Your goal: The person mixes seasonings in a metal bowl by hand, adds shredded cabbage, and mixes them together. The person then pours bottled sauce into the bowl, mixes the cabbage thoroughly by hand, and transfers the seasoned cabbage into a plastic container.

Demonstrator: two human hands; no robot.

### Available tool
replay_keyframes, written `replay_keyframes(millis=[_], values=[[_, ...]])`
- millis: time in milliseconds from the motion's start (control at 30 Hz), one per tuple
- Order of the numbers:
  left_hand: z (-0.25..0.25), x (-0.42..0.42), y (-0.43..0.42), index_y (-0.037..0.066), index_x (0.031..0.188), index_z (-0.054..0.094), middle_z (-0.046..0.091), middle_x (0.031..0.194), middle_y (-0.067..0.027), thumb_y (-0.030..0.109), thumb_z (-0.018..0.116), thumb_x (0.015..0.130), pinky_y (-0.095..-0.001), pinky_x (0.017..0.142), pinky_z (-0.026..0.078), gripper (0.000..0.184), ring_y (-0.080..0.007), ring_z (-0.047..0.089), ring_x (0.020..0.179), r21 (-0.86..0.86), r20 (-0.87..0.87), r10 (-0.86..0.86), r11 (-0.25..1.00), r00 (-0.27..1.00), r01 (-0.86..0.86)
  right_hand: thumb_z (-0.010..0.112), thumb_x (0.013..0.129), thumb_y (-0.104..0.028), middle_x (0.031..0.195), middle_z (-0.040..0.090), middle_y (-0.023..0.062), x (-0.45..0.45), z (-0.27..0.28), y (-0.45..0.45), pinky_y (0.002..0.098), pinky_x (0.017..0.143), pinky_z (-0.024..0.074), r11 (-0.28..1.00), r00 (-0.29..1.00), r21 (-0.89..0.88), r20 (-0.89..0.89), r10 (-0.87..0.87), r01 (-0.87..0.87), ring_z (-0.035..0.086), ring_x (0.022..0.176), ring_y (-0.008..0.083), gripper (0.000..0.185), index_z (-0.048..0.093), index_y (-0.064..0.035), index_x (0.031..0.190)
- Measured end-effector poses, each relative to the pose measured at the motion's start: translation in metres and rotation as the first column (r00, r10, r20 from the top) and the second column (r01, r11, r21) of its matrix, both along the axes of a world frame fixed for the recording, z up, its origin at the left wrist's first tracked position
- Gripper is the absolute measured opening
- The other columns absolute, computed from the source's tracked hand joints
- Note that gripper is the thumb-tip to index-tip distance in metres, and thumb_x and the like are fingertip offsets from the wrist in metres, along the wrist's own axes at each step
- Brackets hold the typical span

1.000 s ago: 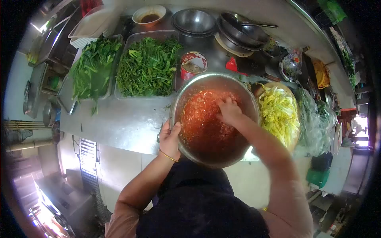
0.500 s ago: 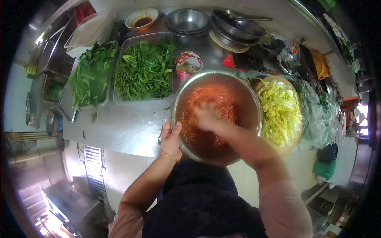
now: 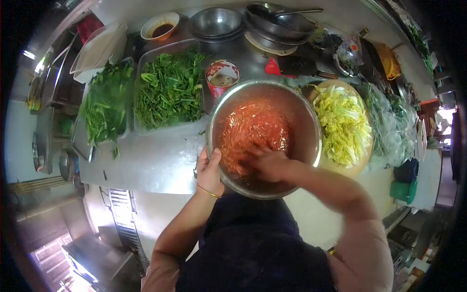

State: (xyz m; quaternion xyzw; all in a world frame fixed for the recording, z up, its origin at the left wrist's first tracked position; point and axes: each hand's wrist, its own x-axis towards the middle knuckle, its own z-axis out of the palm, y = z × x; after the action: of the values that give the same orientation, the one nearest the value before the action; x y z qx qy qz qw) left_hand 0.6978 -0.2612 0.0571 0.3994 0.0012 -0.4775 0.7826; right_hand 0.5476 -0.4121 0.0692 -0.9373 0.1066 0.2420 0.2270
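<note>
A large steel mixing bowl [image 3: 311,117] sits at the counter's front edge, tilted toward me. A wet, shiny red mixture with shredded bits [image 3: 258,121] covers its bottom. At the bowl's left rim is my left hand [image 3: 210,170], closed on the edge with its thumb on the near side. My right hand [image 3: 267,161] reaches into the bowl, palm down, its fingers stretched out and partly sunk in the red mixture. Those fingertips are coated and slightly blurred. Chopped yellow-green cabbage [image 3: 340,126] lies on a round board just right of the bowl.
An open red tin [image 3: 222,80] stands behind the bowl. Two trays of chopped greens [image 3: 168,90] [image 3: 107,100] are to the left. At the back are a sauce bowl [image 3: 160,27], steel bowls [image 3: 216,22] and pans [image 3: 279,29]. A cleaver [image 3: 296,65] lies behind; bagged greens [image 3: 389,124] sit right.
My right hand has moved toward me, from the middle of the mixture to the near side of the bowl. The left hand keeps its hold on the rim. The view has shifted slightly.
</note>
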Motion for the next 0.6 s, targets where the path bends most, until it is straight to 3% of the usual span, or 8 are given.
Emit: replay_keyframes(millis=[33, 100, 167, 233, 300, 400, 467, 600], values=[[0.001, 0.002, -0.001, 0.005, 0.128, 0.055, 0.062, 0.117, -0.0022, 0.008, 0.057, 0.096, -0.0314, 0.095, 0.044, 0.032, -0.0126, 0.055, 0.107, 0.021, 0.004, -0.008, 1.000, 1.000, 0.008, 0.067, 0.082, -0.027, 0.146, 0.039, 0.0172, -0.013, 0.012, -0.013, 0.0462, 0.106, 0.0394, 0.989, 0.999, 0.143, -0.044, -0.018, 0.024, 0.041, 0.132, 0.0417, 0.057, 0.050, -0.0177, 0.135], [0.002, 0.000, 0.002, 0.005, 0.127, 0.055, 0.061, 0.118, -0.0024, 0.008, 0.057, 0.095, -0.0318, 0.094, 0.045, 0.032, -0.0129, 0.055, 0.107, 0.077, 0.002, -0.009, 0.997, 1.000, 0.009, 0.068, 0.082, -0.028, 0.144, 0.040, 0.0184, -0.005, 0.026, -0.053, 0.0469, 0.104, 0.0425, 0.943, 0.795, -0.143, -0.508, -0.332, 0.302, 0.047, 0.126, 0.0414, 0.058, 0.049, -0.0139, 0.135], [-0.004, 0.001, -0.002, 0.006, 0.128, 0.054, 0.061, 0.118, -0.0030, 0.008, 0.057, 0.095, -0.0316, 0.094, 0.045, 0.033, -0.0138, 0.056, 0.108, 0.050, 0.013, -0.017, 0.999, 1.000, 0.016, 0.068, 0.082, -0.032, 0.142, 0.041, 0.0190, 0.007, -0.016, -0.084, 0.0462, 0.100, 0.0455, 0.848, 0.839, -0.242, -0.171, -0.516, 0.472, 0.044, 0.129, 0.0399, 0.058, 0.049, -0.0103, 0.133], [-0.008, -0.002, -0.003, 0.006, 0.128, 0.054, 0.061, 0.119, -0.0033, 0.008, 0.057, 0.095, -0.0317, 0.095, 0.045, 0.033, -0.0145, 0.056, 0.109, 0.038, 0.041, 0.002, 0.999, 0.999, -0.004, 0.062, 0.086, -0.033, 0.141, 0.042, 0.0186, 0.056, -0.033, -0.064, 0.0482, 0.101, 0.0440, 0.807, 0.836, -0.287, -0.038, -0.548, 0.516, 0.040, 0.132, 0.0393, 0.050, 0.051, -0.0136, 0.132], [-0.001, -0.001, -0.004, 0.006, 0.128, 0.054, 0.061, 0.119, -0.0037, 0.009, 0.057, 0.095, -0.0324, 0.096, 0.045, 0.033, -0.0153, 0.056, 0.109, 0.026, -0.012, -0.007, 1.000, 1.000, 0.007, 0.054, 0.091, -0.028, 0.140, 0.043, 0.0177, 0.062, -0.018, -0.015, 0.0505, 0.102, 0.0422, 0.935, 0.942, -0.157, -0.055, -0.330, 0.318, 0.036, 0.134, 0.0384, 0.042, 0.052, -0.0181, 0.132], [0.006, -0.003, -0.003, 0.006, 0.128, 0.054, 0.060, 0.121, -0.0042, 0.010, 0.057, 0.096, -0.0333, 0.097, 0.044, 0.033, -0.0165, 0.055, 0.111, 0.024, -0.015, -0.031, 0.999, 0.999, 0.032, 0.045, 0.093, -0.019, 0.141, 0.043, 0.0163, -0.014, -0.012, 0.002, 0.0526, 0.103, 0.0405, 0.974, 0.970, -0.208, 0.208, 0.129, -0.085, 0.037, 0.134, 0.0390, 0.041, 0.051, -0.0221, 0.133], [0.006, -0.003, -0.005, 0.005, 0.128, 0.054, 0.060, 0.122, -0.0044, 0.010, 0.057, 0.096, -0.0339, 0.097, 0.044, 0.033, -0.0170, 0.055, 0.111, 0.015, 0.003, -0.012, 1.000, 1.000, 0.012, 0.046, 0.092, -0.022, 0.142, 0.042, 0.0148, -0.019, 0.014, -0.032, 0.0523, 0.102, 0.0405, 0.978, 0.935, -0.093, -0.291, -0.205, 0.185, 0.037, 0.133, 0.0392, 0.043, 0.050, -0.0224, 0.135], [0.000, -0.003, -0.005, 0.006, 0.128, 0.054, 0.060, 0.122, -0.0045, 0.011, 0.057, 0.096, -0.0347, 0.098, 0.044, 0.032, -0.0172, 0.055, 0.112, 0.049, 0.024, -0.027, 0.998, 0.999, 0.026, 0.053, 0.091, -0.033, 0.143, 0.041, 0.0146, 0.034, -0.019, -0.063, 0.0503, 0.102, 0.0410, 0.829, 0.829, -0.260, -0.146, -0.541, 0.495, 0.040, 0.129, 0.0398, 0.046, 0.051, -0.0233, 0.135]])
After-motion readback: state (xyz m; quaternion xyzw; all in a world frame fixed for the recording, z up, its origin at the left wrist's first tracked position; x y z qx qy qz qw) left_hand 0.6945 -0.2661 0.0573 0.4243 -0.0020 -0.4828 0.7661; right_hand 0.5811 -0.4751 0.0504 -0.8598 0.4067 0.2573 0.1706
